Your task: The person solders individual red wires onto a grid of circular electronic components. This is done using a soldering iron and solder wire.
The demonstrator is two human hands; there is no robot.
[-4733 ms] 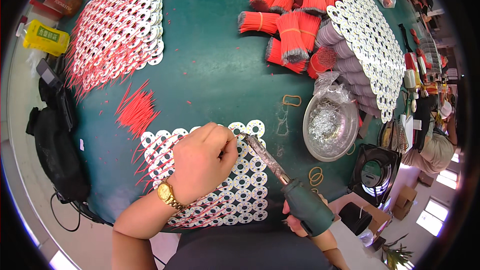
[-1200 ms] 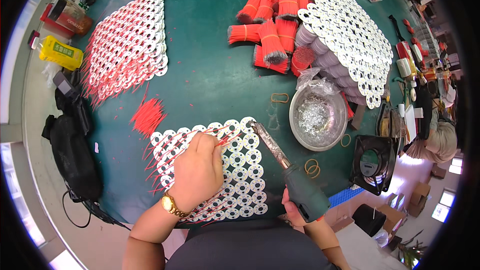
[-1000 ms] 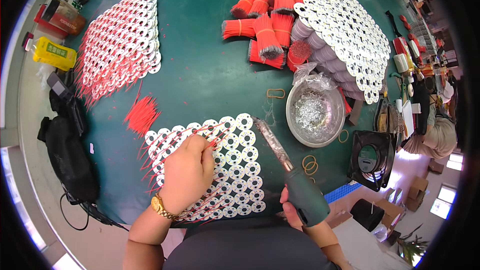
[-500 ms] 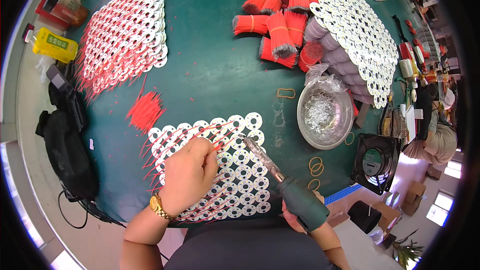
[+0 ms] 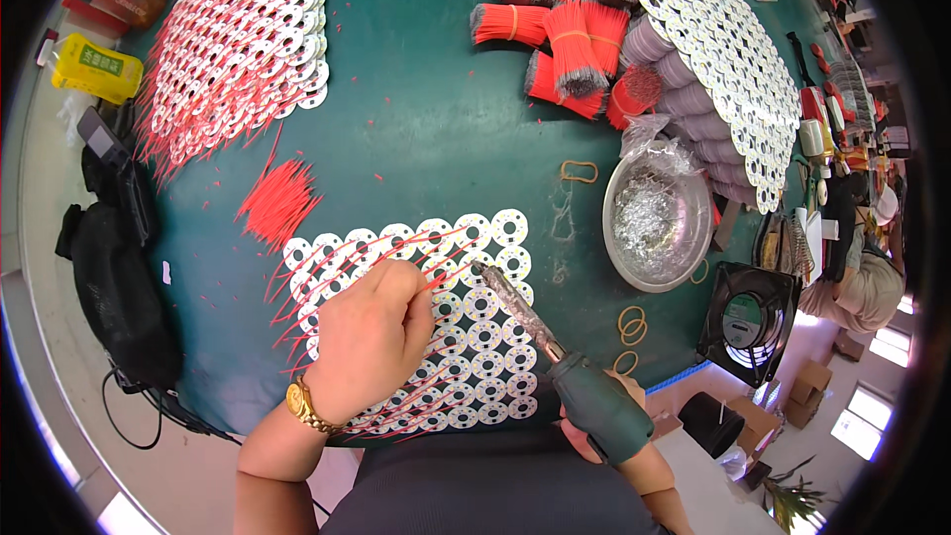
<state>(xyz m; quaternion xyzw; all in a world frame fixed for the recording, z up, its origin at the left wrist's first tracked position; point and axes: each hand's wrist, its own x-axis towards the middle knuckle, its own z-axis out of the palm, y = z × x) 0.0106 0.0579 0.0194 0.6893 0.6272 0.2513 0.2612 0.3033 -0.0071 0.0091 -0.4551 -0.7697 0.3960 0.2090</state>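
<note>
Panel: a sheet of joined round white boards (image 5: 484, 321), flat on the green surface (image 5: 416, 139) between 6 and 7 o'clock in the view; red wires lie over its left side and upper rows, while its right-hand columns are mostly bare.
Left hand (image 5: 371, 342): above the panel, fingers curled, thumb and forefinger pinched together with no visible gap; red wires (image 5: 437, 281) show at the fingertips, exact number unclear. Gold watch (image 5: 298, 399) on the wrist.
Right hand (image 5: 582, 444): at 5 o'clock, wrapped around the handle of a green soldering iron (image 5: 594, 398), partly hidden behind it.
Iron tip: points toward 11 o'clock, over a board in the second row, near the pinched fingers; contact cannot be told.
Loose stock: pile of cut red wires (image 5: 279, 203) at 9 o'clock, beyond the panel's upper left corner.
Wired stack: layered white boards with red wires (image 5: 243, 50), 10 o'clock.
Bundles: banded red wires (image 5: 575, 40), 1 o'clock.
Bare stack: tiered white boards (image 5: 738, 79), 2 o'clock, just beside the bundles.
Bowl: pale round bowl (image 5: 616, 250) with crumpled clear film inside, 3 o'clock.
Fan: black square frame (image 5: 750, 322), between 3 and 4 o'clock; rubber bands (image 5: 621, 325) nearer the panel, 4 o'clock.
</note>
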